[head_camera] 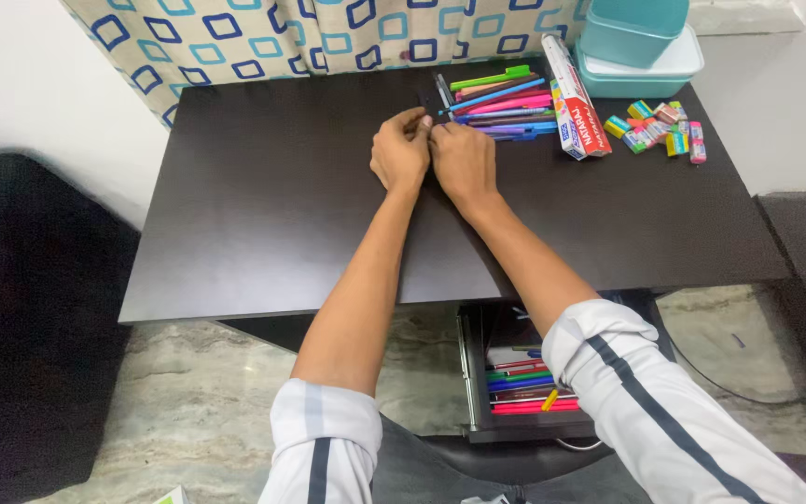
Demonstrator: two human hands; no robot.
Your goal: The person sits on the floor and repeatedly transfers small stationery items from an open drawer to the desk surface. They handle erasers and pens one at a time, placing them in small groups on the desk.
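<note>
My left hand (400, 149) and my right hand (464, 159) rest side by side on the dark table (263, 205), fingertips pinched together just left of a pile of coloured pens (506, 107). Both hands touch something small and dark between the fingertips; whether it is a pen or a cap I cannot tell. The pens lie in a loose heap, green, pink, blue and purple, pointing left toward my fingers.
A long white and red carton (573, 98) lies right of the pens. Several small colourful erasers (661, 129) sit beside it. Two teal lidded boxes (636, 51) are stacked at the far right corner. An open drawer (520, 387) below holds more pens. A patterned curtain (328, 33) hangs behind.
</note>
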